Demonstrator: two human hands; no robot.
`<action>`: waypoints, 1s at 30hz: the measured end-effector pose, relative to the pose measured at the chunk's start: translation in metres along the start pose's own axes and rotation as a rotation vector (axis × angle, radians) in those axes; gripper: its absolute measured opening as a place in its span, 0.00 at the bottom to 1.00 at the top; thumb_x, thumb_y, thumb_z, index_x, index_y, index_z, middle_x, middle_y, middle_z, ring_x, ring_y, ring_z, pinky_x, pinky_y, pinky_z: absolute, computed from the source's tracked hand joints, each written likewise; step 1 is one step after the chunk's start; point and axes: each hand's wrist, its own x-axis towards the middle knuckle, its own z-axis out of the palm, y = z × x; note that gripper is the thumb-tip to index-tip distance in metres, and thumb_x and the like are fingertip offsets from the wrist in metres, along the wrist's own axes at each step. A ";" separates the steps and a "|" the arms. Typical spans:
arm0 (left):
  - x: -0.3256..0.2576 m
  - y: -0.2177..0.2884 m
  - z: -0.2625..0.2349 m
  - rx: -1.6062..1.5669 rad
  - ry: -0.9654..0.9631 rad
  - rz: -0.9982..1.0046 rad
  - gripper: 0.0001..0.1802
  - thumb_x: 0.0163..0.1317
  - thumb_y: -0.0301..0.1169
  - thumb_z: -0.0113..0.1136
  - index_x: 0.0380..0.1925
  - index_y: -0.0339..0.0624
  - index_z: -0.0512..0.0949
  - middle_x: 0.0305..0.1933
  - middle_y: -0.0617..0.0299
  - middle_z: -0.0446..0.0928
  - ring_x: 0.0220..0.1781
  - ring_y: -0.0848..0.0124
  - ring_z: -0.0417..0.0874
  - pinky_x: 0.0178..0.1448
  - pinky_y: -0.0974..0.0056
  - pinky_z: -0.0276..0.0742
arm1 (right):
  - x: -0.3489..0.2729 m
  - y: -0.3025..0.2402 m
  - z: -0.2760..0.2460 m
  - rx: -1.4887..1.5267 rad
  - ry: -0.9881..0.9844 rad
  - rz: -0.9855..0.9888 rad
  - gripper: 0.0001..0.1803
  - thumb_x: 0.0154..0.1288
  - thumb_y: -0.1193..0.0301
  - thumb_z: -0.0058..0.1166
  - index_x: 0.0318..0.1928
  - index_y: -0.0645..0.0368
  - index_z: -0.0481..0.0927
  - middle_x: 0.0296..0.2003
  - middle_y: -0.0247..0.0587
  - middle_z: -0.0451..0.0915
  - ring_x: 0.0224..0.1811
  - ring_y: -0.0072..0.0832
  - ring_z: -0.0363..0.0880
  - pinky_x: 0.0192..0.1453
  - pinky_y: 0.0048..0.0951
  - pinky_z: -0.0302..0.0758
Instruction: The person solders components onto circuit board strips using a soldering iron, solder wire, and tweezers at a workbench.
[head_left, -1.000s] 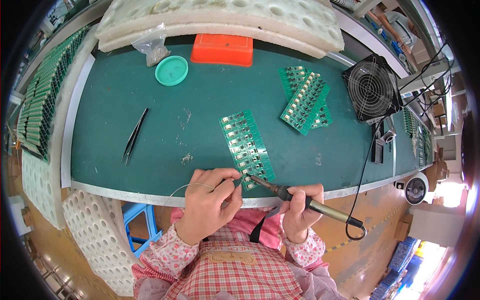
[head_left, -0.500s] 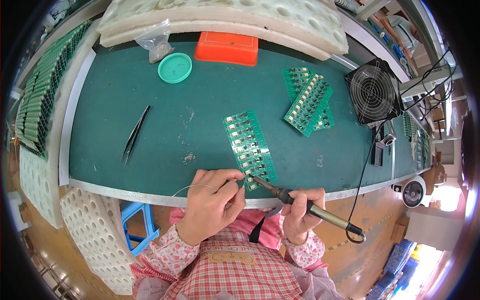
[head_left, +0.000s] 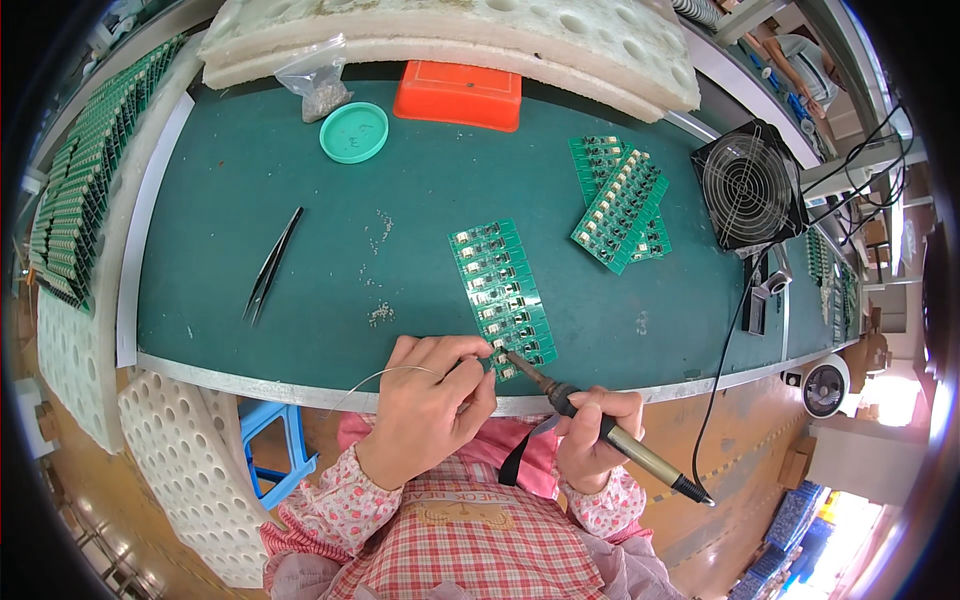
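Observation:
A green circuit board panel [head_left: 503,293] lies near the front edge of the table, with rows of small white and black parts. My right hand [head_left: 598,432] is closed around a soldering iron [head_left: 640,452], whose tip reaches the lower left end of the panel. In my left hand [head_left: 430,405] a thin solder wire [head_left: 360,382] is pinched, its tail curving out to the left. The wire's working end is hidden by my fingertips, close to the iron's tip. Whether tip and wire touch I cannot tell.
Black tweezers [head_left: 272,265] and scattered tiny parts [head_left: 381,314] lie to the left. Several more panels [head_left: 620,210] are stacked at right, beside a black fan [head_left: 748,185]. Farther back are a green lid [head_left: 353,133], a plastic bag [head_left: 318,88], a red bin [head_left: 458,95] and foam blocks [head_left: 450,35].
The rear end of the soldering iron has swung down and slightly left with my right hand. My left hand stays nearly in place; the whole view has shifted a little.

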 end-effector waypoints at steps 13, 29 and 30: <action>0.000 0.000 -0.001 -0.006 -0.002 0.004 0.10 0.52 0.23 0.66 0.20 0.40 0.73 0.42 0.64 0.84 0.34 0.65 0.80 0.40 0.59 0.67 | -0.008 0.004 -0.002 -0.012 0.088 -0.013 0.10 0.69 0.70 0.59 0.36 0.64 0.75 0.19 0.42 0.80 0.16 0.27 0.77 0.23 0.26 0.74; 0.000 0.000 0.001 0.012 0.008 0.040 0.08 0.54 0.25 0.66 0.22 0.40 0.75 0.43 0.64 0.83 0.36 0.65 0.80 0.41 0.58 0.66 | 0.028 -0.007 -0.010 -0.032 -0.138 -0.296 0.07 0.60 0.72 0.63 0.34 0.60 0.78 0.18 0.32 0.78 0.14 0.28 0.73 0.19 0.29 0.70; -0.001 0.000 0.002 0.013 0.009 0.041 0.08 0.54 0.25 0.67 0.23 0.40 0.75 0.44 0.64 0.82 0.37 0.65 0.80 0.41 0.58 0.66 | 0.030 -0.009 -0.010 -0.032 -0.140 -0.297 0.07 0.60 0.72 0.63 0.34 0.60 0.78 0.18 0.32 0.78 0.14 0.28 0.73 0.19 0.29 0.70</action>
